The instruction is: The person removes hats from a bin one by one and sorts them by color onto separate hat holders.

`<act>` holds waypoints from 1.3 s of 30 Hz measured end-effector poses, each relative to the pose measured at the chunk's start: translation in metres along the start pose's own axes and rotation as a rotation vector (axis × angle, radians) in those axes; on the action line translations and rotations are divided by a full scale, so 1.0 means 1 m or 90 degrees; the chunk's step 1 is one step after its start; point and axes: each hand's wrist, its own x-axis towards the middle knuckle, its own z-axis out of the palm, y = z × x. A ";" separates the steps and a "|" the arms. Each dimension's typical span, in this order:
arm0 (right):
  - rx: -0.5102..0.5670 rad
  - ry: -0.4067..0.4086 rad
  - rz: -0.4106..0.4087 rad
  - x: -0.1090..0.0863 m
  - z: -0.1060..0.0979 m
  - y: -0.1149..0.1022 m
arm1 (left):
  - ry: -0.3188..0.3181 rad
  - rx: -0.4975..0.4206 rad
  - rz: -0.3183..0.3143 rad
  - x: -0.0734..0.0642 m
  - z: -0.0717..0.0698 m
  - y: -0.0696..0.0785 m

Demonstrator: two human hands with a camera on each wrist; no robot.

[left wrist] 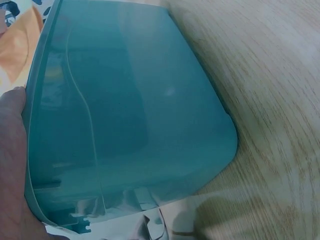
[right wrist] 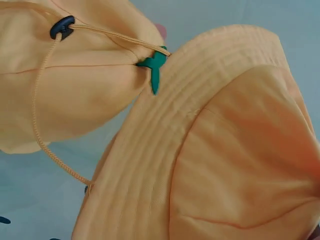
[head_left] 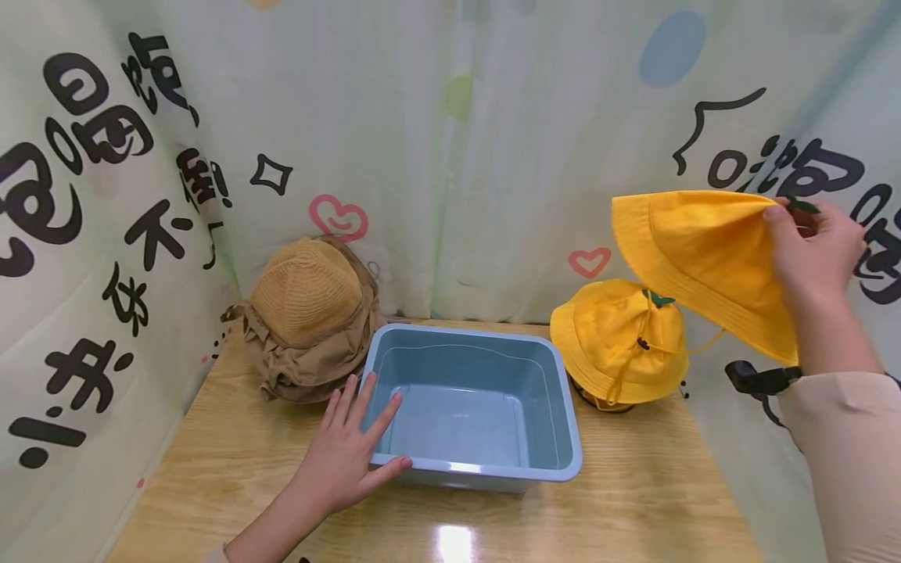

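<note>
My right hand [head_left: 820, 250] pinches a yellow bucket hat [head_left: 704, 250] by the top of its crown, with a green leaf tip showing by the fingers. The hat hangs in the air with its brim toward the left. Below it, a second yellow hat [head_left: 598, 336] sits on the stacked pile, bearing a green sprout [head_left: 658, 298] and a cord with a black toggle [head_left: 643, 343]. The cord runs up toward the held hat. My left hand [head_left: 345, 453], fingers spread, rests on the near left corner of a blue plastic basin [head_left: 493, 469]. In the left wrist view the thumb touches the basin's rim.
Left of the basin, a tan knitted hat [head_left: 306, 289] lies on top of a brown cloth hat [head_left: 303, 371]. The wooden table [head_left: 633, 485] ends against a printed curtain [head_left: 436, 156] at the back and sides. A black object [head_left: 763, 379] shows beside the right sleeve.
</note>
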 end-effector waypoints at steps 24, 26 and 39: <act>-0.045 -0.088 -0.055 -0.026 -0.010 -0.002 | 0.008 0.004 0.011 0.001 0.001 -0.001; -0.079 -0.075 -0.096 -0.026 -0.009 0.000 | 0.008 0.004 0.010 0.001 0.001 -0.001; -0.255 -0.061 -0.241 -0.011 0.006 -0.001 | 0.003 -0.003 0.003 0.000 0.001 0.001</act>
